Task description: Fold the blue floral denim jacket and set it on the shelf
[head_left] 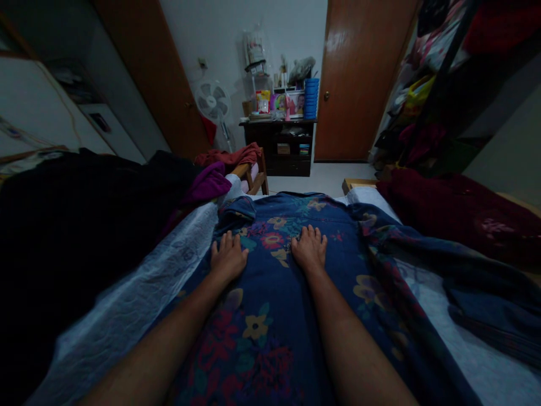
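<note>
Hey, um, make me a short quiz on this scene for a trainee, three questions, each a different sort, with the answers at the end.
1. What do the left hand and right hand both rest on?
A) the maroon garment
B) the blue floral garment
C) the purple cloth

2. True or false: the left hand is clutching the purple cloth.

3. Fill in the blank: in this picture, the standing fan is to the ____ of the dark cabinet.

Key:
1. B
2. False; the left hand lies on the blue floral garment with its fingers extended.
3. left
</note>
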The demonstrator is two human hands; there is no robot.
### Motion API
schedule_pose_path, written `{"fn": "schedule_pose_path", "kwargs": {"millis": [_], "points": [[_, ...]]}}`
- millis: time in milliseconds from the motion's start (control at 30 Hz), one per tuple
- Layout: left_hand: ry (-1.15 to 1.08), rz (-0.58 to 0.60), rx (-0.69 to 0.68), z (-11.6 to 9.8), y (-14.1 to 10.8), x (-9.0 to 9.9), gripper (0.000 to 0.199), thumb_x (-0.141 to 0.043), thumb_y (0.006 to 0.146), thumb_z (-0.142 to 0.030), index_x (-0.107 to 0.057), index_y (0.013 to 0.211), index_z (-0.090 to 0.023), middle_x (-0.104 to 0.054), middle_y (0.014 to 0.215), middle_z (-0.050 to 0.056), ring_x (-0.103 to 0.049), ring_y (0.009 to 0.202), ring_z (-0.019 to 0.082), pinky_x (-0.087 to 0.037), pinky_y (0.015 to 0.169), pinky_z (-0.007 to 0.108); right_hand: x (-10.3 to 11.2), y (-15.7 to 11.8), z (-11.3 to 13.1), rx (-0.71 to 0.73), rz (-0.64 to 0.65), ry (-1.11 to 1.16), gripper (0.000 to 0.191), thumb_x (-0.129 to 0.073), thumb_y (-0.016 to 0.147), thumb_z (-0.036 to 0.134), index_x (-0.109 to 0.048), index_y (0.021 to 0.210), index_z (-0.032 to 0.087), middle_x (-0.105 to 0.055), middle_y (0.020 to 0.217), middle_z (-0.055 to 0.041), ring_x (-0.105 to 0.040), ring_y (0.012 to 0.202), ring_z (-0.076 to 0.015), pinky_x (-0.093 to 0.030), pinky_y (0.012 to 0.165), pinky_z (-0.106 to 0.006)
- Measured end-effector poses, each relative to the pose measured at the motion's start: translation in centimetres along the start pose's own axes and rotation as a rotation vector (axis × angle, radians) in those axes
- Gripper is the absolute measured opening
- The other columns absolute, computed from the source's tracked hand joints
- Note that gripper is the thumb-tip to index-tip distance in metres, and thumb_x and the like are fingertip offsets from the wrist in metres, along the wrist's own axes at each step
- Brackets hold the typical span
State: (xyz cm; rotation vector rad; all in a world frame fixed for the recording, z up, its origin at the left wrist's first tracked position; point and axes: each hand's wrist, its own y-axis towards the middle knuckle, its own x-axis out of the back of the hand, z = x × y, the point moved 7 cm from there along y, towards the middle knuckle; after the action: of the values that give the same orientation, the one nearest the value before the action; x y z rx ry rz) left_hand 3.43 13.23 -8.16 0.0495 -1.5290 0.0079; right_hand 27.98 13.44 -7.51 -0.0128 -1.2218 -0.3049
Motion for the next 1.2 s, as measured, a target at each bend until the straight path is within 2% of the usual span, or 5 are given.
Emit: {"fn": "schedule_pose_path", "kwargs": {"millis": [167, 367, 600, 933, 1200], "points": [[-0.094, 0.036, -0.234, -4.5, -0.8, -0.8, 0.066, -0.028, 0.096, -0.051, -0.029, 0.151, -0.014, -0.023, 0.159, 0.012, -0.019, 0.147, 0.025, -0.021, 0.118, 0.045, 0.0, 0.0, 0.0, 0.002, 0.008, 0.003, 0.057, -0.039, 0.091, 0.039, -0.046, 0.140, 0.012, -0.041, 0.150, -0.0145, -0.027, 0.141, -0.0300, -0.014, 0.114, -0.049], [-0.130, -0.055, -0.113, -2.9, 1.2, -0.6, 0.070, -0.030, 0.094, -0.060, -0.036, 0.147, -0.015, -0.033, 0.156, 0.014, -0.026, 0.145, 0.029, -0.023, 0.116, 0.046, -0.3, 0.2, 0.0, 0.008, 0.006, -0.017, 0.057, -0.039, 0.091, 0.040, -0.046, 0.141, 0.012, -0.040, 0.151, -0.0142, -0.027, 0.141, -0.0300, -0.015, 0.114, -0.049], [-0.188, -0.274, 0.009, 0.2, 2.3, 0.9, 0.042, -0.038, 0.093, -0.028, -0.054, 0.128, -0.012, -0.058, 0.127, 0.014, -0.053, 0.119, 0.026, -0.039, 0.105, 0.036, -0.5, 0.3, -0.2, -0.006, 0.001, -0.015, 0.058, -0.041, 0.090, 0.040, -0.046, 0.141, 0.013, -0.040, 0.151, -0.0126, -0.028, 0.140, -0.0298, -0.014, 0.115, -0.048], [-0.113, -0.229, -0.190, -1.3, 2.9, 0.2, 0.043, -0.035, 0.090, -0.014, -0.059, 0.125, -0.018, -0.059, 0.130, 0.008, -0.050, 0.122, 0.022, -0.037, 0.107, 0.032, -0.1, 0.1, 0.0, 0.009, -0.004, -0.006, 0.054, -0.039, 0.090, 0.039, -0.048, 0.138, 0.014, -0.042, 0.149, -0.0133, -0.029, 0.140, -0.0301, -0.015, 0.113, -0.050], [-0.078, -0.185, -0.053, -1.3, 2.6, 0.5, 0.049, -0.036, 0.090, -0.026, -0.050, 0.137, -0.020, -0.048, 0.145, 0.009, -0.038, 0.132, 0.028, -0.038, 0.103, 0.046, -0.2, 0.1, -0.1, 0.014, -0.024, -0.010, 0.054, -0.040, 0.090, 0.041, -0.049, 0.137, 0.014, -0.043, 0.149, -0.0125, -0.030, 0.139, -0.0293, -0.015, 0.114, -0.048]]}}
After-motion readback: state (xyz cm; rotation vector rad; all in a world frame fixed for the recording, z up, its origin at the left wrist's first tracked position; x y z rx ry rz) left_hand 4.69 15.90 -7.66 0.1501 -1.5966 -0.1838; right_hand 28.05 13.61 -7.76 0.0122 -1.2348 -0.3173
